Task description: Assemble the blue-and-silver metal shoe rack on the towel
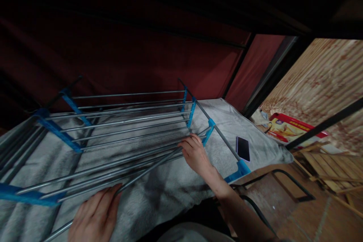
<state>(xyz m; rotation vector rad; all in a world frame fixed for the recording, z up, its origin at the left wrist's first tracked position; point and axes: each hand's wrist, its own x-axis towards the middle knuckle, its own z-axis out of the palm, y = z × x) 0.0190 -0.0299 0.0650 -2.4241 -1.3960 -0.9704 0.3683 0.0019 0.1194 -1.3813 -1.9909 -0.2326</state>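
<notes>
A metal rack of grey tubes (124,123) with blue plastic brackets (59,132) lies across a grey cloth-covered table (172,200). One loose-looking tube (150,170) slants over its near rods, from the lower left up to the middle. My left hand (95,213) is closed around this tube near the front edge of the view. At the tube's upper end, my right hand (195,153) pinches it with the fingertips, beside a blue bracket (209,132). Whether the tube's end sits in a fitting is hidden by my right fingers.
A dark phone (243,149) lies on the cloth at the right. Behind the table hangs a dark red sheet (141,60). Beyond a black frame are a red and yellow box (295,126) and slatted wood (334,168). A metal-framed chair (272,193) stands near the right front.
</notes>
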